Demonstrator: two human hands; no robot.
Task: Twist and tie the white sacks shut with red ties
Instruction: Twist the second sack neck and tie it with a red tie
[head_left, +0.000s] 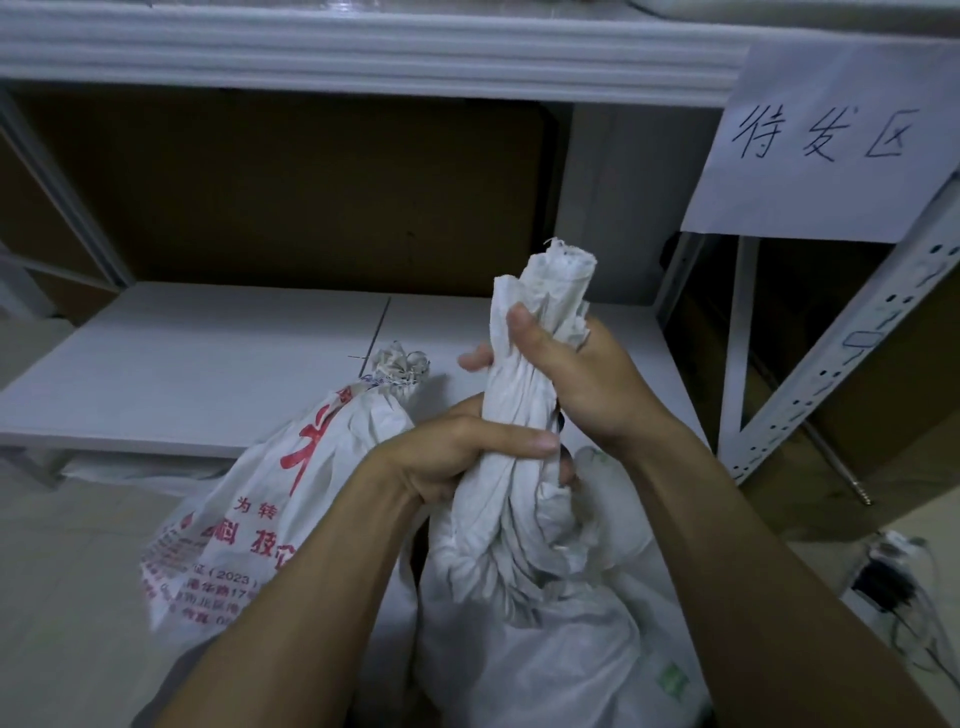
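A white sack (530, 639) stands on the floor in front of me, its top gathered into a twisted neck (524, 405) that rises upright. My left hand (457, 447) is closed around the lower part of that neck. My right hand (571, 374) grips the neck higher up, with the frayed mouth sticking out above the thumb. To the left leans a second white sack (249, 525) with red printing, its mouth (400, 371) bunched together and closed. No red tie shows clearly in this view.
A low white shelf board (208, 358) of a metal rack lies behind the sacks, with brown cardboard behind it. A paper sign (826, 140) hangs on the rack's upright at the right. Cables and a charger (888, 582) lie on the floor at the right.
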